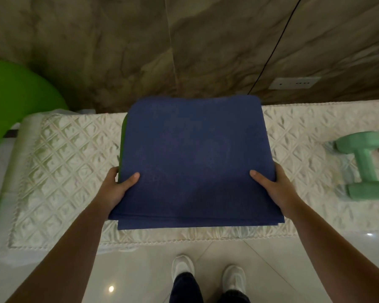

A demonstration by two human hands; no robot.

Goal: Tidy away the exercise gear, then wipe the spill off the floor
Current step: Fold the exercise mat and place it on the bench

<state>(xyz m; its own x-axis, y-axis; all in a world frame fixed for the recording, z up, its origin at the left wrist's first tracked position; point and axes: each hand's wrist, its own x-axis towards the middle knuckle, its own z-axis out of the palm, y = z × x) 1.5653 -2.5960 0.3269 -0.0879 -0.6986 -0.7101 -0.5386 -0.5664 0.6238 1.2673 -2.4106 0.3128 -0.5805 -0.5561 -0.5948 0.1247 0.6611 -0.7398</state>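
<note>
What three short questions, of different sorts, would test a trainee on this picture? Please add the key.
1. True or false: the green dumbbell lies to the left of the folded blue mat.
2. Choose one. The left hand and the right hand: A) both hold the mat, one at each side edge; B) both rest flat on the dumbbell; C) both hang free beside the legs.
3. Fill in the missing word: the dumbbell lies on a white ____ cover.
Key: 1 false, it lies to the right; 2 A; 3 quilted.
</note>
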